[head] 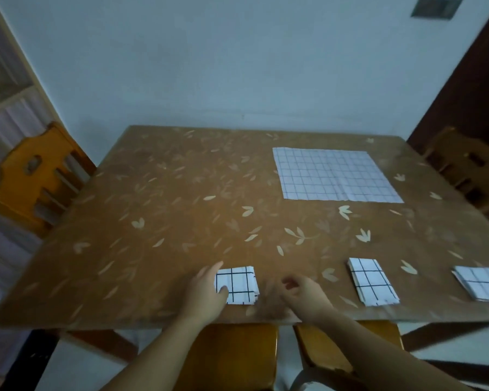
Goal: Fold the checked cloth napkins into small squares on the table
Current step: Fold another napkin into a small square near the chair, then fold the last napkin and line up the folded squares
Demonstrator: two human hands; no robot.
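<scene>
Napkins, checked: four counted on the table (158, 210). Three are folded into small squares along the table's near edge: one left of centre (239, 285), one right of centre (373, 282), one at the near right corner (482, 283). The fourth (335, 174) lies spread flat toward the far right side. Left hand (206, 289) rests on the left-of-centre square, fingers straight, thumb on the cloth. Right hand (305, 292) hovers just beside that square (blurred), fingers loosely curled, holding nothing. Two chairs flank the table, left (37, 176) and right (463, 167).
</scene>
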